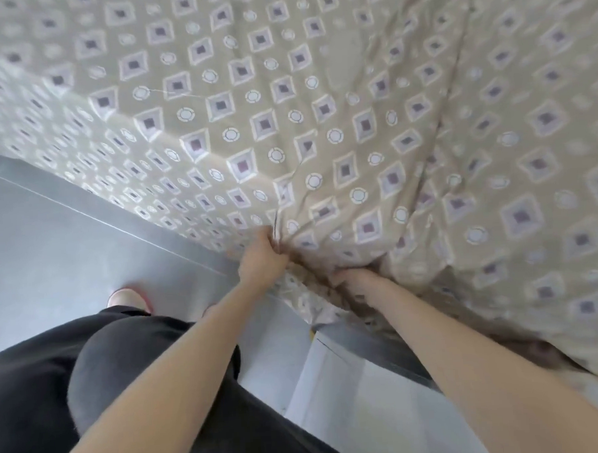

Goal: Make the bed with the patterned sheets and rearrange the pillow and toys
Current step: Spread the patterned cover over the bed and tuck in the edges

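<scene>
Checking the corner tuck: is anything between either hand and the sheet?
Nothing visible. The left hand grips a bunched fold of the sheet at the corner; the right hand touches the sheet beside it, fingers hidden in the cloth.

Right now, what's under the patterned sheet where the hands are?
Mostly hidden. The patterned sheet covers whatever lies beneath. The left hand grips its bunched edge, and the right hand has its fingers buried in the folds. A dark brown patch peeks out below; I cannot tell what.
</scene>
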Action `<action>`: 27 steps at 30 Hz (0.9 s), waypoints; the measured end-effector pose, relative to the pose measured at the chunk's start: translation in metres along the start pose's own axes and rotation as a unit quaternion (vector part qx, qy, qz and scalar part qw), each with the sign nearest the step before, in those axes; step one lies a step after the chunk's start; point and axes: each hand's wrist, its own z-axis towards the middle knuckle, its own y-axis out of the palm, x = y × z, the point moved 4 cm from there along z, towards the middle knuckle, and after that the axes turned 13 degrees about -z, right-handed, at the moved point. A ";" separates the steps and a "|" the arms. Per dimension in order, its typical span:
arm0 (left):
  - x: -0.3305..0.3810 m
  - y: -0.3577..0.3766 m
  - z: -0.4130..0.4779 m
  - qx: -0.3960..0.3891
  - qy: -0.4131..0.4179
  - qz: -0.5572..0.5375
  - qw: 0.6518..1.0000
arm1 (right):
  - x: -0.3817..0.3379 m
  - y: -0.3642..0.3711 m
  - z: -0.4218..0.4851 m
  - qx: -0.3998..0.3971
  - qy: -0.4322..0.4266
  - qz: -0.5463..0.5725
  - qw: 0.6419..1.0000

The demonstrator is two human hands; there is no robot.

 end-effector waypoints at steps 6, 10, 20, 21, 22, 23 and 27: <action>-0.028 0.010 0.007 -0.072 -0.111 0.039 0.990 | 0.012 -0.005 0.019 0.059 -0.096 -0.151 0.982; -0.026 0.001 0.015 -0.032 -0.123 -0.217 0.968 | 0.013 -0.003 0.019 0.065 -0.063 -0.242 0.966; -0.040 0.004 0.019 -0.112 -0.023 0.030 0.993 | 0.007 0.002 0.019 0.065 -0.041 -0.025 0.997; -0.050 0.008 0.015 -0.140 -0.046 0.101 0.984 | 0.002 0.004 0.019 0.056 -0.042 0.021 0.997; -0.056 0.009 0.011 -0.139 -0.054 0.139 0.979 | -0.001 0.004 0.018 0.052 -0.047 0.039 0.997; -0.060 0.009 0.008 -0.125 -0.056 0.151 0.979 | -0.005 0.005 0.017 0.048 -0.058 0.036 0.997; -0.044 -0.012 0.004 -0.015 -0.093 0.154 0.984 | -0.013 0.001 0.014 0.083 -0.126 -0.137 0.979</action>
